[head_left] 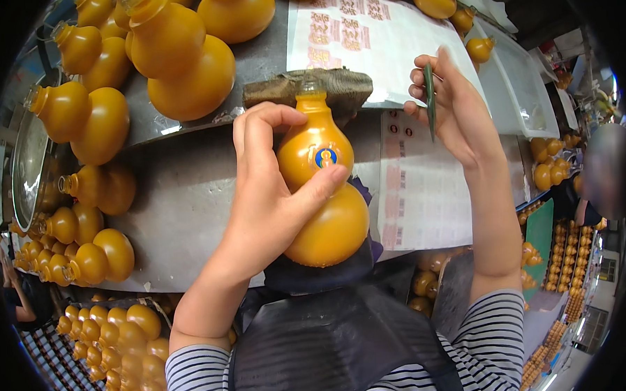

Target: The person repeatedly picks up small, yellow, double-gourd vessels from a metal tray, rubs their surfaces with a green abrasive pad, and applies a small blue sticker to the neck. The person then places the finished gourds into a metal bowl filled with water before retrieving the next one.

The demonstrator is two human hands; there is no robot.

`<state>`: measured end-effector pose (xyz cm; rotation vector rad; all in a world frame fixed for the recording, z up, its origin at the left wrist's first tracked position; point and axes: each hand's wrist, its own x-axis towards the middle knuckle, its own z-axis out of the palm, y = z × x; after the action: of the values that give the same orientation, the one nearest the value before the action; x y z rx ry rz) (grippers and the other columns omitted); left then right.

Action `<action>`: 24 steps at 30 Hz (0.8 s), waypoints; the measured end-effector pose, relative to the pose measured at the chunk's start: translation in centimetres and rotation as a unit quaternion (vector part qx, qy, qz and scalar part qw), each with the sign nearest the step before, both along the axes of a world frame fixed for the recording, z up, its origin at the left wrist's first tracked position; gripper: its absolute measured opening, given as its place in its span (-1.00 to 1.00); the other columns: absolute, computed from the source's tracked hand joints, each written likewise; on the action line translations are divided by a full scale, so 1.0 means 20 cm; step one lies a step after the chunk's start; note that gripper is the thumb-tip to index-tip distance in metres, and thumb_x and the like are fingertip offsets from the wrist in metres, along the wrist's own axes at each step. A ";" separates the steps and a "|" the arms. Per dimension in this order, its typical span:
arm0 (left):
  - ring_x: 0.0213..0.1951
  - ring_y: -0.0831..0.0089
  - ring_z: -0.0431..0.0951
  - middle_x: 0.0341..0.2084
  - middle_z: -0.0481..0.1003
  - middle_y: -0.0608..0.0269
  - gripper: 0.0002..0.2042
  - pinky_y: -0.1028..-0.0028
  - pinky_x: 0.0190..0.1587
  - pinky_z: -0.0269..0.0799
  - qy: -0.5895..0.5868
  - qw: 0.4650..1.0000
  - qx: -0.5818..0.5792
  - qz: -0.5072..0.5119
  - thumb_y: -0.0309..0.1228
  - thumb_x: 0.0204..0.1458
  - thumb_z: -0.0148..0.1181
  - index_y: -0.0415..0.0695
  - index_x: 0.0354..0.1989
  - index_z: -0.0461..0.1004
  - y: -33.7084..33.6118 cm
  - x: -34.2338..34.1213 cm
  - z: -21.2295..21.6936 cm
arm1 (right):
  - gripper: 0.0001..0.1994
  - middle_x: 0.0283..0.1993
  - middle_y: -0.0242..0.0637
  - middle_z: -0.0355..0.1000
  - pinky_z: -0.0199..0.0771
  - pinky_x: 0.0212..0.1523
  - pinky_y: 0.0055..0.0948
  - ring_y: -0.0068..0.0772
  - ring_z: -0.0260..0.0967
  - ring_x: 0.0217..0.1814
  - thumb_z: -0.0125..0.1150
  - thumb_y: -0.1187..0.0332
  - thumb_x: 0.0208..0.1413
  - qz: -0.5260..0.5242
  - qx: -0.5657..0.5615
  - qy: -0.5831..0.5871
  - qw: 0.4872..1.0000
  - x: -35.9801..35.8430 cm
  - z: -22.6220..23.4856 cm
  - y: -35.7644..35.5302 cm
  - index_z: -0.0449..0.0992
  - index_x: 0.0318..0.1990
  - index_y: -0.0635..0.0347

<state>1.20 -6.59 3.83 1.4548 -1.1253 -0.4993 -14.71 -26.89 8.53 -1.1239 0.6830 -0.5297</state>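
Observation:
My left hand is wrapped round an orange gourd-shaped bottle. Its thumb presses by a round blue sticker on the upper bulb. The bottle's clear neck leans against a worn wooden block, and its base is toward me. Held up at the right, my right hand grips a slim dark green tool with a pointed end; its exact kind cannot be made out. Behind that hand lies a white sheet of printed labels. A second label sheet lies nearer, right of the bottle.
Orange gourd bottles crowd the bench at the far left, several lying along its left side near a metal basin. A clear plastic tray stands at the right. More bottles fill the space below left, and racks of them line the right.

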 end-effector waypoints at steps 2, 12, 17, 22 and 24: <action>0.01 0.25 0.29 -0.07 0.18 0.08 -0.46 0.36 0.13 0.25 0.006 1.000 0.000 0.002 -0.37 -0.11 0.37 -0.23 0.00 0.21 0.00 0.01 0.00 | -0.70 -0.26 -0.33 0.49 0.49 -0.26 -0.60 -0.61 0.45 -0.25 0.25 0.45 0.10 0.017 -0.110 0.003 0.994 0.03 0.05 0.11 0.41 -0.01 0.23; 0.08 0.39 0.24 -0.02 0.22 0.16 -0.35 0.45 0.18 0.16 0.062 0.997 0.034 0.006 -0.30 -0.11 0.41 -0.25 0.08 0.16 0.00 -0.01 0.01 | -0.63 -0.17 -0.24 0.54 0.51 -0.16 -0.60 -0.52 0.51 -0.19 0.31 0.60 -0.06 0.164 -0.577 0.014 0.800 0.28 0.07 0.28 0.55 -0.03 0.28; 0.01 0.21 0.27 -0.07 0.17 0.04 -0.30 0.33 0.12 0.25 -0.004 0.999 0.034 0.000 -0.36 -0.17 0.41 -0.30 0.08 0.10 0.01 0.01 0.01 | -0.64 -0.18 -0.23 0.54 0.53 -0.18 -0.56 -0.48 0.53 -0.21 0.31 0.60 -0.06 0.190 -0.517 0.022 0.834 0.27 0.11 0.29 0.55 -0.03 0.27; 0.08 0.27 0.26 -0.02 0.18 0.07 -0.32 0.36 0.16 0.24 0.088 0.996 -0.010 -0.004 -0.37 -0.13 0.41 -0.25 0.12 0.11 -0.01 -0.01 -0.03 | -0.74 -0.30 -0.25 0.52 0.51 -0.18 -0.49 -0.38 0.50 -0.27 0.32 0.53 -0.08 0.103 -0.570 0.007 0.815 0.29 0.02 0.32 0.53 -0.17 0.25; 0.09 0.33 0.25 0.00 0.21 0.11 -0.40 0.38 0.17 0.22 0.200 0.979 -0.007 -0.040 -0.38 -0.03 0.33 -0.24 0.14 0.13 0.01 0.00 -0.01 | -0.77 -0.27 -0.31 0.51 0.49 -0.14 -0.53 -0.49 0.48 -0.24 0.30 0.54 -0.04 0.072 -0.462 -0.012 0.884 0.25 0.01 0.31 0.52 -0.18 0.25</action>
<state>1.24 -6.40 3.62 1.2297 -0.8629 -0.7996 -9.70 -20.61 8.77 -2.0404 0.2916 -0.7686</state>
